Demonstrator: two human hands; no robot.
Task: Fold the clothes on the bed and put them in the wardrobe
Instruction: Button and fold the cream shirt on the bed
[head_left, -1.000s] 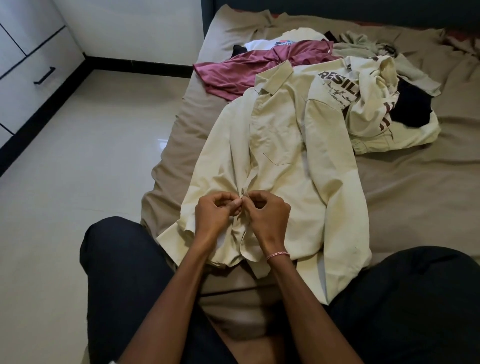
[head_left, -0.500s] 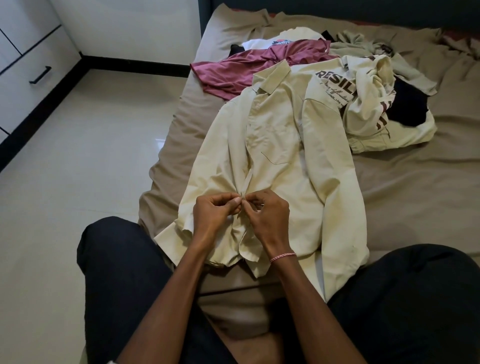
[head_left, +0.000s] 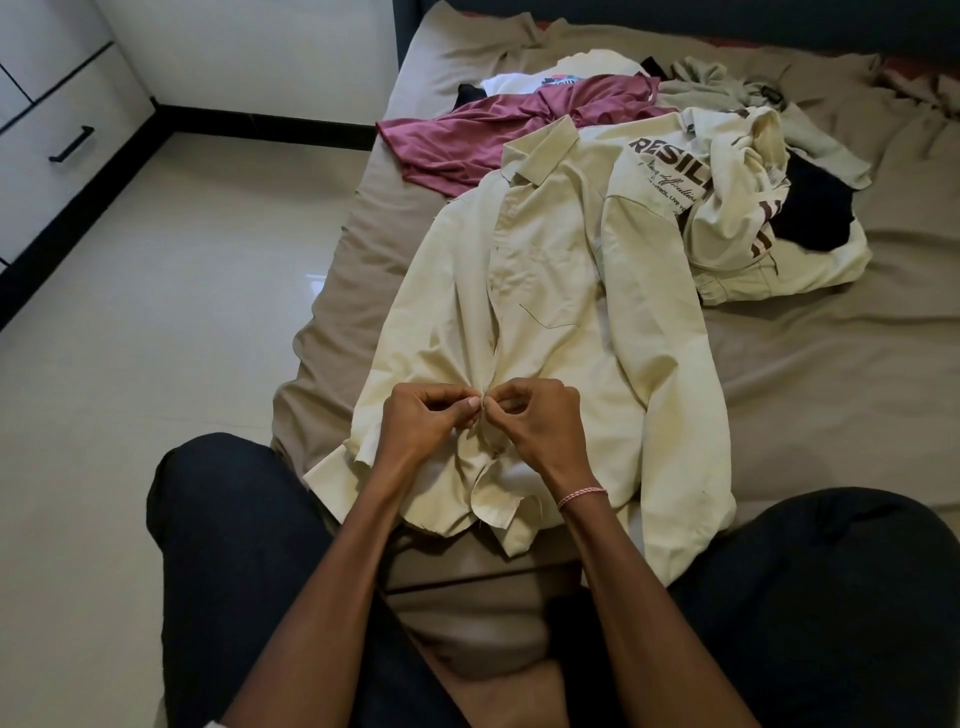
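A cream button-up shirt (head_left: 561, 291) lies face up on the bed, collar away from me. My left hand (head_left: 423, 423) and my right hand (head_left: 540, 421) meet at its front placket low on the shirt, each pinching one edge of the fabric. Beyond the collar lie a maroon garment (head_left: 498, 135), a white printed tee (head_left: 550, 78) and a cream printed garment (head_left: 727, 197) bunched over a black piece (head_left: 815, 208).
The brown bedsheet (head_left: 831, 364) covers the bed. My dark-trousered knees (head_left: 239, 545) frame the bed's near edge. Pale tiled floor (head_left: 156, 312) lies to the left. White cabinet doors with a black handle (head_left: 70, 144) stand at far left.
Both hands stay pinched at the same spot on the placket, with only small finger movements. The clothes have not moved.
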